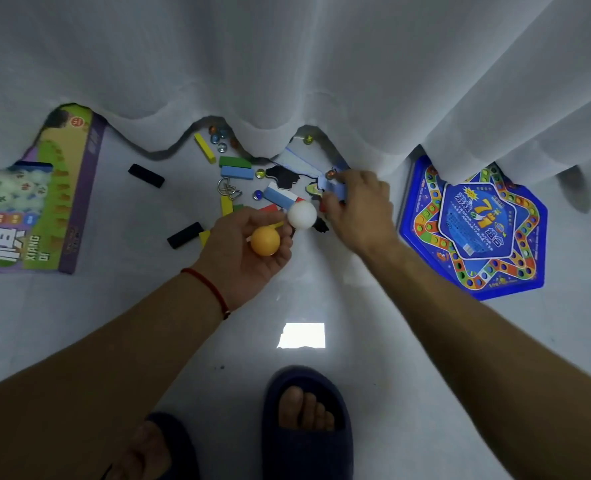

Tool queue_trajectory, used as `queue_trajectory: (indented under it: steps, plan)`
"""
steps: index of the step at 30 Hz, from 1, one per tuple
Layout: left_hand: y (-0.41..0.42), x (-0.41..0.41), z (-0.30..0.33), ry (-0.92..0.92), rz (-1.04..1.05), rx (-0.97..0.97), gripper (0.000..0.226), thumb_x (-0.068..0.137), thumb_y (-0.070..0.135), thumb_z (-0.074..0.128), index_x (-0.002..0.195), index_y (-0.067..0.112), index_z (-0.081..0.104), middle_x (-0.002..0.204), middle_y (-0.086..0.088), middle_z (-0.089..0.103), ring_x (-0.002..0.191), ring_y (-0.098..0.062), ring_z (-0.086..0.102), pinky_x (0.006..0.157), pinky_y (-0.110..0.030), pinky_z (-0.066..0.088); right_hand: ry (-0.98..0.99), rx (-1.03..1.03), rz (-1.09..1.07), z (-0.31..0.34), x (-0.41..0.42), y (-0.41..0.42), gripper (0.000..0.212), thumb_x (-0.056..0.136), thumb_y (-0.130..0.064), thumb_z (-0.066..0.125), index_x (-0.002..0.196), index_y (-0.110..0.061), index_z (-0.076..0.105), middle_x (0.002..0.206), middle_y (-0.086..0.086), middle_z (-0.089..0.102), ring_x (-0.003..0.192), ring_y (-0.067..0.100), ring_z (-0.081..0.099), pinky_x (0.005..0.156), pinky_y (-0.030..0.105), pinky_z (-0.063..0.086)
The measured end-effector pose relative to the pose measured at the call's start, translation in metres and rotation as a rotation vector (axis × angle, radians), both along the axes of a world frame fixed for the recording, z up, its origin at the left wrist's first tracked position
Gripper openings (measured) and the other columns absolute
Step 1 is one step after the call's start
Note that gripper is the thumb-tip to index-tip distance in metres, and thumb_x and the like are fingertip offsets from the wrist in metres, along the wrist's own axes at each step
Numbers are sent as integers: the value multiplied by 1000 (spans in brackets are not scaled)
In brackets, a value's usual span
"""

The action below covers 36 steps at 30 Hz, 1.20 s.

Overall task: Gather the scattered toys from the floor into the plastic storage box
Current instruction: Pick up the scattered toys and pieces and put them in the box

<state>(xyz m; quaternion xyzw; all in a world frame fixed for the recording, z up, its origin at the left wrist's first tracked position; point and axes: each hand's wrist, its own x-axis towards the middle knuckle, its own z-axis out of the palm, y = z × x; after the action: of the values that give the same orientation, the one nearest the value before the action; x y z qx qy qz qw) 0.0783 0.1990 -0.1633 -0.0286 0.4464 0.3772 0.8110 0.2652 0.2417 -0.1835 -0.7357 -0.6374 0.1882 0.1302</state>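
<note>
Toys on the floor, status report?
Left hand holds orange ball and white ball. Right hand grips blue piece. Blocks, marbles remain. Storage box unseen.

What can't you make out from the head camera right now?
- Plastic storage box: nowhere in the head view.
- Marbles and flat blue pieces: partly under the curtain hem.
- Right hand: its back hides what the fingertips grip.
- Blocks behind the left hand: partly hidden.

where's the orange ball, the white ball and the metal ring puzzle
orange ball (265,241): head view, middle of the ball, in the left palm
white ball (302,215): head view, middle of the ball, at the left fingertips
metal ring puzzle (228,191): head view, on the linked wire loops, on the floor
</note>
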Motion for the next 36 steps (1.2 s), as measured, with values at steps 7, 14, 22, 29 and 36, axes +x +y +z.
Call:
queue_trajectory:
  steps: [7, 14, 22, 29, 36]
  plan:
    - [17, 11, 4, 151, -60, 44, 17, 88, 12, 64, 103, 5, 60, 83, -12, 61, 67, -18, 58, 56, -26, 55, -188, -114, 89, -31, 22, 44, 78, 78, -65, 67, 137, -19, 44, 138, 9, 45, 126, 31, 40, 102, 40, 41]
    - [-19, 40, -1, 967, -530, 572, 13, 95, 26, 60, 102, 18, 68, 81, 3, 61, 70, -13, 61, 55, -21, 55, -34, -61, 18, -33, 14, 39, 65, 83, -45, 74, 135, -18, 46, 137, 10, 42, 124, 30, 39, 103, 33, 39]
    - [-36, 42, -1, 942, -524, 456, 9, 95, 28, 59, 99, 22, 65, 85, 2, 63, 69, -12, 63, 53, -16, 53, 144, -77, -67, -12, 18, 31, 47, 83, -29, 76, 119, -10, 52, 124, 8, 44, 96, 17, 52, 90, 31, 53]
    - [-27, 45, 25, 117, -211, 148, 38, 96, 50, 49, 112, 20, 67, 122, -6, 64, 111, -27, 63, 83, -44, 58, 366, 233, -60, 25, -4, -62, 29, 82, -27, 73, 105, -14, 61, 99, 2, 57, 83, 8, 51, 70, 14, 44]
    - [-75, 82, 31, -147, -345, 71, 19, 103, 19, 39, 101, 8, 54, 88, -8, 62, 70, -13, 69, 59, -21, 55, 355, 79, 28, 57, 26, -196, 36, 98, -34, 57, 132, -21, 56, 121, -3, 54, 112, 14, 51, 95, 29, 44]
